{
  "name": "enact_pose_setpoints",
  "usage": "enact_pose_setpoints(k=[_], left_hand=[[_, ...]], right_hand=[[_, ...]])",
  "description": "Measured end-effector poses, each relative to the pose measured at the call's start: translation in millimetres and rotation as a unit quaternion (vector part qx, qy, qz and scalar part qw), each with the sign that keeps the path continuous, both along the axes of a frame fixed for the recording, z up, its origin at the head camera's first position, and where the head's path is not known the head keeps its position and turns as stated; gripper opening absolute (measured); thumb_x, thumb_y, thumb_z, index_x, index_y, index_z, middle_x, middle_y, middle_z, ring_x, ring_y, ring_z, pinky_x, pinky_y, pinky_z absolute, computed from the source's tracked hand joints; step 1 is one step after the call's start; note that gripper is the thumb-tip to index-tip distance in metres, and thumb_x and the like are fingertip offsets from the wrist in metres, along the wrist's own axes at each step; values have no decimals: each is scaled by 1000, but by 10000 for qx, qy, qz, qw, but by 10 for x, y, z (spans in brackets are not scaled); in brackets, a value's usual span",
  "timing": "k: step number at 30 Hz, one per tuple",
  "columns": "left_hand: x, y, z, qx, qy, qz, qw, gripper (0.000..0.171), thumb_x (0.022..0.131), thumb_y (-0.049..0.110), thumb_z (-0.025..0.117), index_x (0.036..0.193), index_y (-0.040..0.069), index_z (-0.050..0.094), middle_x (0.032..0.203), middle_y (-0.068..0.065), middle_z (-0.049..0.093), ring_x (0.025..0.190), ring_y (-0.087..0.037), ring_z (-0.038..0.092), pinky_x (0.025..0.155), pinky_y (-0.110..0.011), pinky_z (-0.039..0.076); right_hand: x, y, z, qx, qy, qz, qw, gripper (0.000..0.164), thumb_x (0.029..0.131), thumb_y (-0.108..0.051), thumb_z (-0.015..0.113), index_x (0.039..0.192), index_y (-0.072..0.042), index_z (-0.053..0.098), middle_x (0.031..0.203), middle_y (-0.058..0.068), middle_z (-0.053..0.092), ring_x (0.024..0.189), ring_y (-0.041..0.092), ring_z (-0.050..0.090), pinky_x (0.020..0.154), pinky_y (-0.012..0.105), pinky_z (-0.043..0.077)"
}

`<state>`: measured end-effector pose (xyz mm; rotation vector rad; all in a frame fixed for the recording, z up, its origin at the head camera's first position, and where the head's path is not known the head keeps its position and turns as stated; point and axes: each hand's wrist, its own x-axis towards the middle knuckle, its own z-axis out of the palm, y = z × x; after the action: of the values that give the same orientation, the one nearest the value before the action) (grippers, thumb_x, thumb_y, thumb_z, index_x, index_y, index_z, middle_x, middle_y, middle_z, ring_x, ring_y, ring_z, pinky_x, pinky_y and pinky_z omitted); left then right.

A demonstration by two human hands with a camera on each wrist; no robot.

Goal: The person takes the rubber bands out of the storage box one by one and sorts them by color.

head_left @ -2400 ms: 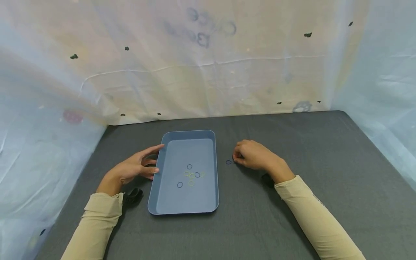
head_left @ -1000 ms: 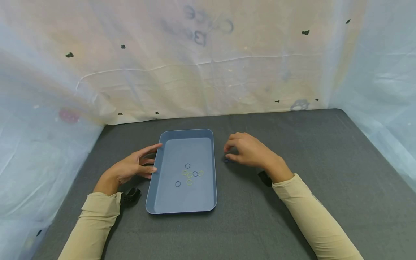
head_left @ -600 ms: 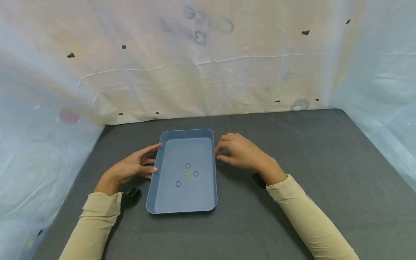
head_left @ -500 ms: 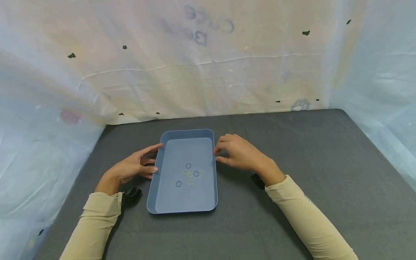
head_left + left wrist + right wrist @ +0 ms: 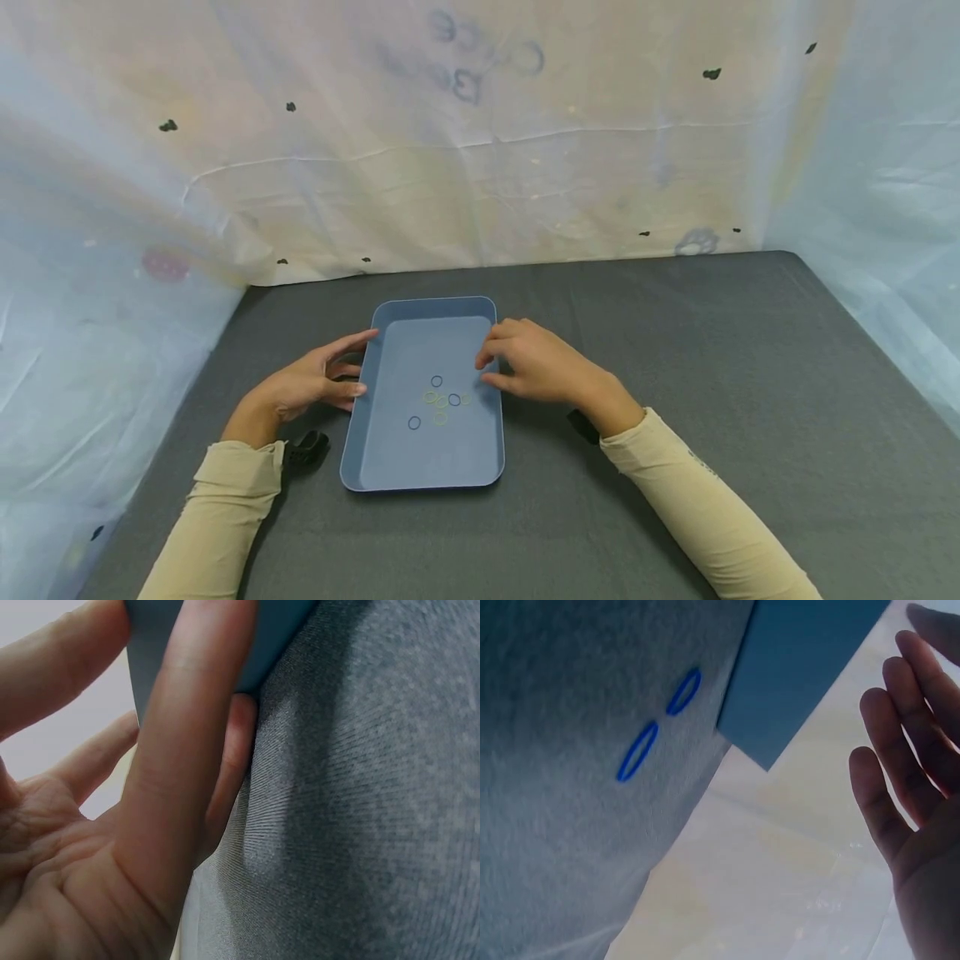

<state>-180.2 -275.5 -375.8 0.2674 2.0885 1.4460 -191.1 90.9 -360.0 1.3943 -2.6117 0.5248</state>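
A shallow blue tray [image 5: 427, 462] lies on the grey cloth, holding three thin blue loops [image 5: 415, 423] and several yellow ones [image 5: 440, 419], like small rubber bands. Along its left side, my left hand [image 5: 303, 385] touches the rim with extended fingers and thumb. The left wrist view shows that hand close against the tray's wall [image 5: 277, 637]. My right hand [image 5: 536, 362] hovers over the right rim, thumb and index finger apart, nothing visible between them. Two more blue loops [image 5: 637, 752] lie on the cloth in the right wrist view; in the head view the right hand hides them.
Dark grey cloth [image 5: 675, 333] covers the table. A pale patterned sheet [image 5: 480, 192] hangs behind it and along both sides. A black strap [image 5: 307, 452] shows at the left wrist, and another dark band [image 5: 583, 425] at the right.
My right hand has moved left, from beside the loops on the cloth to above the tray's right rim, and its fingers have spread. The left hand stays on the rim.
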Motion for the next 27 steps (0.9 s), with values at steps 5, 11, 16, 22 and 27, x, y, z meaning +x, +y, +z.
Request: enact_pose_setpoints(k=[5,11,16,22,27], left_hand=[[12,-13,-5,-52,9,28,10000,96,90,12,74,162,22,11,166,-20,12,142,-48,35,87,-43,57],[15,-33,0,-100,-8,97,9999,96,90,12,74,162,24,12,166,-20,12,143,-48,34,87,-43,57],[19,-25,-10,-82,-6,84,9999,96,90,12,74,162,24,12,166,-19,12,143,-48,35,88,-44,57],[16,-13,10,-59,-20,92,9999,95,90,10,73,162,23,12,166,-19,10,142,-48,35,88,-44,57],[-1,3,14,-58,8,76,10000,95,90,11,73,162,24,12,167,-18,9,144,-48,33,88,-44,57]], right_hand=[[23,-75,-42,-103,153,158,9997,14,88,-25,77,99,-15,76,98,-3,67,93,15,62,91,38,48],[35,-163,-96,39,217,174,9996,14,89,-28,76,99,-18,76,98,-5,66,95,14,61,92,37,47],[73,-216,-153,246,531,156,9982,13,90,-28,74,100,-20,75,100,-5,66,98,15,60,91,37,48],[125,-291,-191,439,818,-58,9957,12,91,-31,73,100,-23,74,101,-7,66,98,14,59,90,35,47],[169,-342,-196,493,831,-160,9952,11,91,-31,73,99,-23,75,100,-7,67,97,14,59,86,33,46]])
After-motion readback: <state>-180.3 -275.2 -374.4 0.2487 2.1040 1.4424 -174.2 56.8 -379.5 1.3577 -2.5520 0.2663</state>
